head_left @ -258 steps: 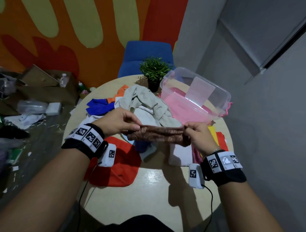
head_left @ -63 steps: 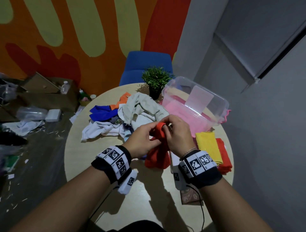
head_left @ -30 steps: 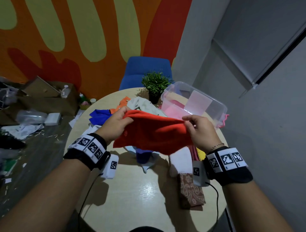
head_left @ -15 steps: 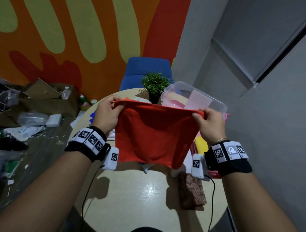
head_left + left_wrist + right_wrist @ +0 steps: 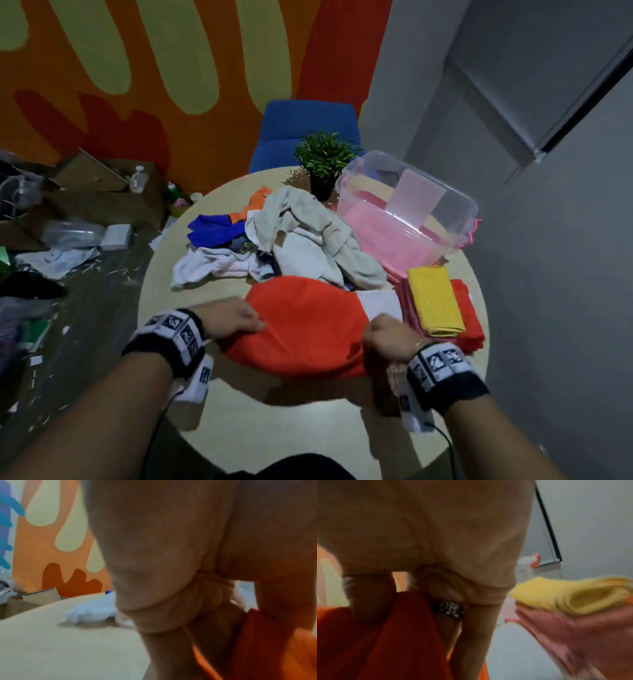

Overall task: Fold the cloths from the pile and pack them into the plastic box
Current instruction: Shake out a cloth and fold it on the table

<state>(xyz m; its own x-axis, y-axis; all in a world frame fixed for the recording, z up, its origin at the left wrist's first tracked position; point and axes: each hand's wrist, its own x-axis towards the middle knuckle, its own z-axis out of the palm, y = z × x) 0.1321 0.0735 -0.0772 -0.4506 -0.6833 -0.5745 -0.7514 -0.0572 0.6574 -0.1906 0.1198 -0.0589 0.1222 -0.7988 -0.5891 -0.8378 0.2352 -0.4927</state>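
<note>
Red-orange, soft square cloth (image 5: pixel 305 325) draped low over the near part of the round pale wooden surface (image 5: pixel 274 421), bulging in the middle, near edge bunched and sagging. Left hand (image 5: pixel 231 320) pinching its left edge, thumb over the top; right hand (image 5: pixel 387 337) curled tight on the right corner. Both grips clamped on the fabric, confirmed from the wrist views, cloth wedged between thumb and fingers on each side.

Judging by the slack, a first fold in progress: halving needed, not yet flat. Best done by pulling the two held corners apart until the edge runs straight, then laying the far half down first and carrying the near edge over to meet it. Worth matching corners before pressing, since terry like this creeps and holds wrinkles. A flat palm swept from the crease outward to finish.

Just right of the cloth, a stack of folded cloths (image 5: pixel 442 308), yellow on top with pink and red beneath, close enough to get dragged. Beyond, the loose pile of white, beige and blue cloths (image 5: pixel 291 240), plenty still unfolded. Clear plastic box (image 5: pixel 455 219) at the far right, tilted, something pink inside. Small green potted plant (image 5: pixel 323 162) behind the pile.
</note>
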